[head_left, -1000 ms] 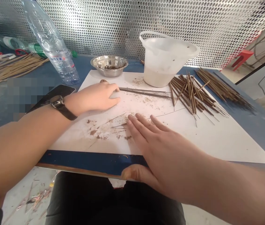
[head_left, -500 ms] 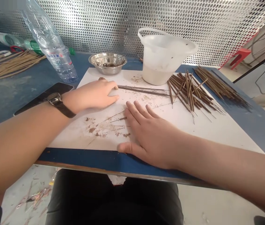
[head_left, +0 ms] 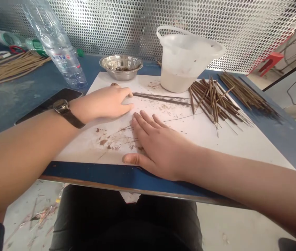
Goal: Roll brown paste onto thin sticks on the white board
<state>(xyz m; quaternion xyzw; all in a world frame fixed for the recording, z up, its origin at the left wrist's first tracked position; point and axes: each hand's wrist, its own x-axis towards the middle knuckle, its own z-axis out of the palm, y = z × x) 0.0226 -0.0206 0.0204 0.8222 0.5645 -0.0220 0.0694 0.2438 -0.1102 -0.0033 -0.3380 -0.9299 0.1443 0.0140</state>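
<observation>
My right hand (head_left: 158,143) lies flat on a white sheet (head_left: 242,150), palm down, thumb spread. Thin dark sticks and brown crumbs (head_left: 106,142) show beside its fingers; what is under the palm is hidden. My left hand (head_left: 111,101), with a dark watch (head_left: 65,111) on the wrist, rests farther back. Its thumb and forefinger are apart, the forefinger at the left end of a row of thin bare sticks (head_left: 160,98). A small brown patch (head_left: 114,84) shows behind that hand; I cannot tell whether it is a fingertip or a lump.
A metal bowl (head_left: 121,71) and a white plastic bucket (head_left: 179,62) stand behind. Brown coated sticks (head_left: 212,101) are piled at the right, more sticks (head_left: 247,92) beyond. At left are a plastic bottle (head_left: 66,66), a phone-like black slab (head_left: 45,104) and tan sticks (head_left: 12,68).
My right hand has slid slightly left and away from me across the sheet, staying flat. My left hand stays by the thin sticks. The view has shifted slightly.
</observation>
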